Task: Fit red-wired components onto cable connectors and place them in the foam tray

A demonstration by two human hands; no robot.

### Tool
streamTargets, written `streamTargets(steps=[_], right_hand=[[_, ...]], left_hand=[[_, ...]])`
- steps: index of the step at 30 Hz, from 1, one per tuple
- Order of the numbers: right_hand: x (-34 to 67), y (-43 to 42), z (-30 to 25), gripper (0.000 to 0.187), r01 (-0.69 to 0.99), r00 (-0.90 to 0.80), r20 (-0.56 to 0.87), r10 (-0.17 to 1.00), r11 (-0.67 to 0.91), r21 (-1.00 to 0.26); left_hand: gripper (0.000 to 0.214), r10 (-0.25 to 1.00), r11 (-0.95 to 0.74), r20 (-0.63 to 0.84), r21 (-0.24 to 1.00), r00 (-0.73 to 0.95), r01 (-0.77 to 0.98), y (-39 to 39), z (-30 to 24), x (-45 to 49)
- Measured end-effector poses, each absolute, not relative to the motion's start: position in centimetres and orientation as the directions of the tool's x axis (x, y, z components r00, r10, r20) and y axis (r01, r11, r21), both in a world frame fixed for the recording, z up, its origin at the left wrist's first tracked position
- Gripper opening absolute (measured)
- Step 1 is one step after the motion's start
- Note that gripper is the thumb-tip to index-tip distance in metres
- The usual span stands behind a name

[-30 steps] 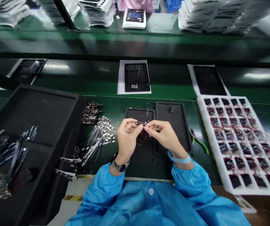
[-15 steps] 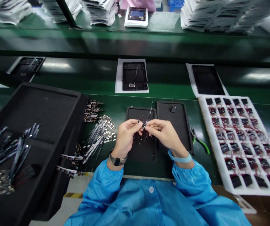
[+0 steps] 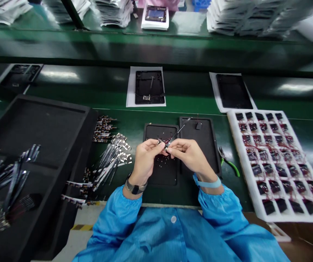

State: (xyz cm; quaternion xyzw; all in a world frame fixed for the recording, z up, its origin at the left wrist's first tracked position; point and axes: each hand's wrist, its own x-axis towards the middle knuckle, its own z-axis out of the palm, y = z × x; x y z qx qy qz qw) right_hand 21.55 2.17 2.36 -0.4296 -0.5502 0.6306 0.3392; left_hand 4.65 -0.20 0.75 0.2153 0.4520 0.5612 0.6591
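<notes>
My left hand [image 3: 145, 156] and my right hand [image 3: 187, 154] meet in front of me, both pinched on one thin flex-cable part [image 3: 176, 133] whose dark strip sticks out up and to the right. They hover over two black foam trays: the left one [image 3: 160, 171] speckled with tiny pieces, the right one [image 3: 204, 145] bearing a small dark piece near its top. Both wrists come out of blue sleeves; a watch sits on the left, a blue band on the right.
A pile of flex strips [image 3: 111, 160] lies left of my hands. A big black tray [image 3: 42, 134] at far left holds more strips. Green-handled cutters [image 3: 230, 163] lie right. A white tray [image 3: 278, 163] of small black modules stands beyond. Tablet shells on paper [image 3: 148, 87] ride the belt.
The strip held between my fingers has swung from pointing straight up to leaning up and right. My hands have stayed together, and the shells on the belt have drifted left.
</notes>
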Motion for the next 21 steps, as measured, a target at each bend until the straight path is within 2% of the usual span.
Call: streamTargets(steps=[12, 14, 17, 19, 21], right_hand=[[21.3, 2.2, 2.3, 0.032, 0.086, -0.411, -0.179, 0.894, -0.157, -0.984], [21.4, 2.4, 2.8, 0.027, 0.14, -0.393, -0.1, 0.914, -0.048, -0.989], [22.3, 2.5, 3.4, 0.02, 0.297, -0.377, 0.104, 0.92, 0.226, -0.928], [22.9, 2.4, 3.2, 0.019, 0.372, -0.513, 0.144, 0.846, 0.371, -0.851], [23.0, 2.1, 2.3, 0.02, 0.408, -0.688, 0.077, 0.721, 0.473, -0.781]], left_hand=[[0.02, 0.945, 0.26, -0.324, 0.818, -0.038, -0.513, -0.2, 0.6, 4.4], [0.019, 0.951, 0.243, -0.306, 0.824, -0.043, -0.512, -0.1, 0.9, 3.9], [0.019, 0.963, 0.113, -0.22, 0.853, -0.155, -0.51, 0.1, 1.8, 2.4], [0.019, 0.952, 0.001, -0.151, 0.87, -0.265, -0.493, 0.1, 2.6, 1.0], [0.019, 0.939, -0.06, -0.107, 0.885, -0.326, -0.462, -0.2, 3.2, -0.3]])
